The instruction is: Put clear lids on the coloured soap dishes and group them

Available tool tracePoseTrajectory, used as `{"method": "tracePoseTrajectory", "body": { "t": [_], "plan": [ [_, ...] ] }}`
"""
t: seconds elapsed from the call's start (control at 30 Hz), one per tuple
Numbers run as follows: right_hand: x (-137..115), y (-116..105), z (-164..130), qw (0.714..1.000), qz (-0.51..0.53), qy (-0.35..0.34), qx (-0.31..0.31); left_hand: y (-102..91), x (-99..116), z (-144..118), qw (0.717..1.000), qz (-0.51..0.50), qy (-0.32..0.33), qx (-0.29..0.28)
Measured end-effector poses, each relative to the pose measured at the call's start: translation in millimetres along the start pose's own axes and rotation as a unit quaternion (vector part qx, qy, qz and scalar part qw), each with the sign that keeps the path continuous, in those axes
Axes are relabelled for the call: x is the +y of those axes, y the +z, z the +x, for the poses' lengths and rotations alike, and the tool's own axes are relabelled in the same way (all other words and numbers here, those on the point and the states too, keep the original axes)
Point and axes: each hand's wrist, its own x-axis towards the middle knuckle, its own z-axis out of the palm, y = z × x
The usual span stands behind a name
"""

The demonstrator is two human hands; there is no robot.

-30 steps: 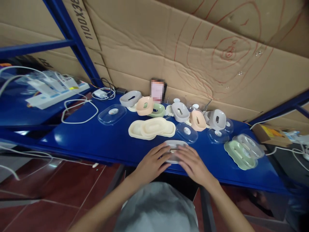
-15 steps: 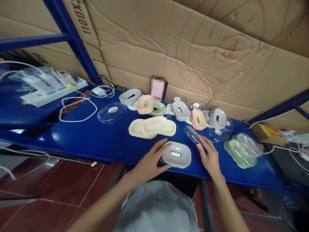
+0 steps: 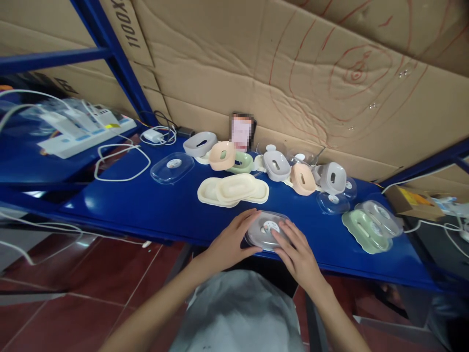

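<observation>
At the front edge of the table sits a grey soap box (image 3: pixel 252 240), its clear lid (image 3: pixel 262 226) with a round white sticker now over its top. My left hand (image 3: pixel 230 239) wraps the box's left side, thumb at the near edge and fingers at the far edge. My right hand (image 3: pixel 298 249) holds the lid's right side, with its fingers spread over the top and the thumb at the near edge. Whether the lid is fully seated cannot be seen. Just beyond lie several cream oval trays (image 3: pixel 238 188), overlapping.
Grey tubs (image 3: pixel 276 165), peach tubs (image 3: pixel 303 179) and a green tub (image 3: pixel 242 163) stand along the back. Loose clear lids (image 3: pixel 172 168) lie left and right. A green base (image 3: pixel 361 230) is at right. A phone (image 3: pixel 242 131) leans on cardboard; a power strip (image 3: pixel 88 139) lies left.
My right hand has moved left, bringing the clear lid from beside the grey soap box onto its top. My left hand stays around the box's left side. The view has shifted slightly.
</observation>
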Motion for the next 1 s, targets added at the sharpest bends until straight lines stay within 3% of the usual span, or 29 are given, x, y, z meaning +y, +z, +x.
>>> {"method": "tracePoseTrajectory", "body": {
  "t": [0.17,0.63,0.73,0.9,1.0],
  "plan": [
    [-11,9,-11,0.999,-0.033,0.022,0.022,1.1,-1,-2,1.000,0.015,0.006,-0.005],
    [-27,24,-13,0.990,0.028,0.091,0.106,1.4,-1,-2,0.999,0.034,0.010,0.002],
    [-24,20,-13,0.992,0.026,0.090,0.086,0.6,-1,-1,0.999,0.033,0.021,0.013],
    [-10,4,-6,0.993,0.055,0.100,-0.023,-1.9,-1,-1,1.000,0.019,0.025,0.001],
    [-5,-1,-6,0.994,0.055,0.092,-0.014,-3.1,0,-3,0.999,0.025,0.017,-0.019]
  ]
}}
